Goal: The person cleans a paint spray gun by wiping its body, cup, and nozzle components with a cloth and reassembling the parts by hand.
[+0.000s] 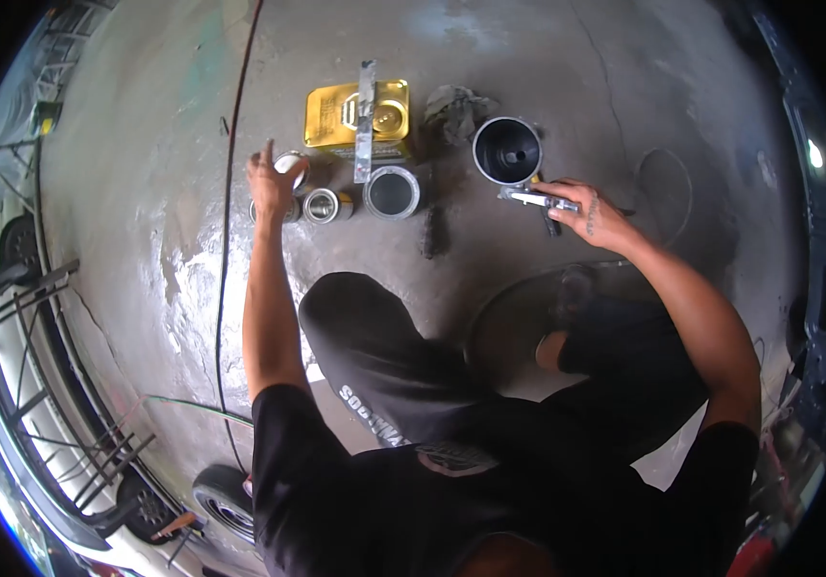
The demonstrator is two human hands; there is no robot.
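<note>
My right hand (pixel 594 216) is closed on the handle of a spray gun (pixel 538 200). The gun's round, dark-lined cup (pixel 507 135) faces up, its mouth uncovered. On the left, my left hand (pixel 272 183) is at a small can with a white top (pixel 290 163), index finger stretched out and thumb apart from it over the top. Under the wrist a second can is partly hidden. Just right of it stand a small silver can (pixel 322 205) and a wider can of dark grey contents (pixel 393 193). A yellow rectangular tin (pixel 331 117) stands behind, a paint-marked metal strip (pixel 366 120) lying across it.
A crumpled dark rag (pixel 458 113) lies between tin and cup. A dark object (pixel 429 231) sits on the floor before the wide can. One hose (pixel 232 163) runs down the left; another (pixel 514 284) curves near my foot. Metal racks (pixel 38 365) and a tyre (pixel 224 500) stand left.
</note>
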